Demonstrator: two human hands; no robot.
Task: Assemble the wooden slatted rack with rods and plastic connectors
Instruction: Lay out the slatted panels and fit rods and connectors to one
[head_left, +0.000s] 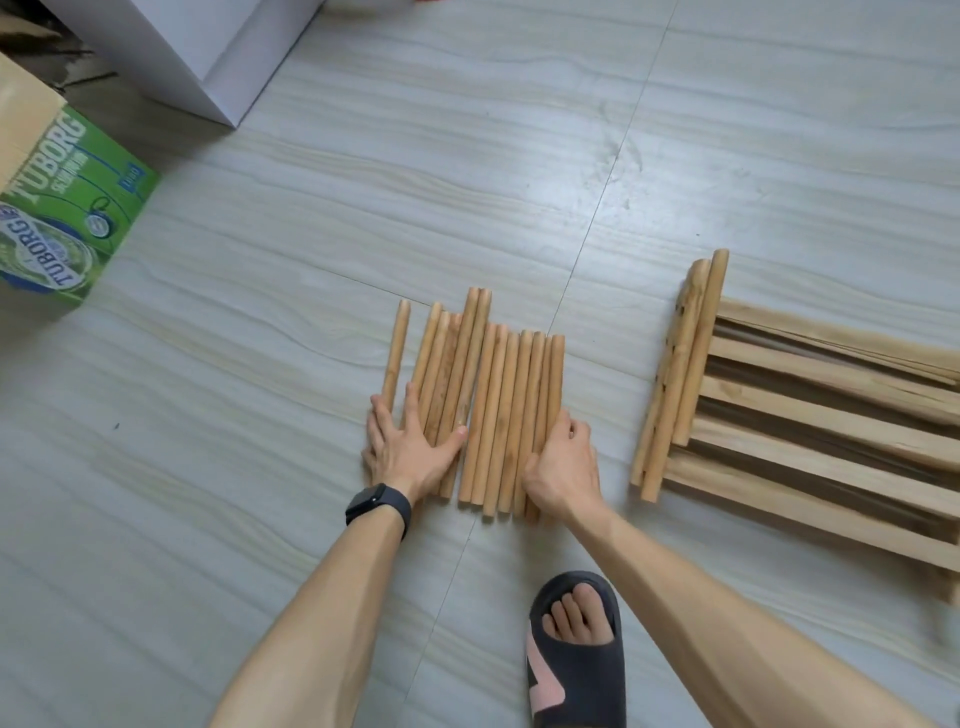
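Observation:
Several wooden rods (498, 395) lie side by side on the tiled floor, running away from me. One rod (396, 353) lies slightly apart at the left. My left hand (410, 447) rests flat with spread fingers on the near ends of the left rods. My right hand (563, 462) has its fingers curled over the rods at the right side of the row. A stack of wooden slatted panels (831, 415) lies on the floor to the right, its side rails (675, 374) toward the rods. No plastic connectors are in view.
A green beer carton (62, 218) stands at the far left, a white box (208, 57) behind it at the top. My foot in a dark slipper (576, 654) is on the floor near the bottom centre.

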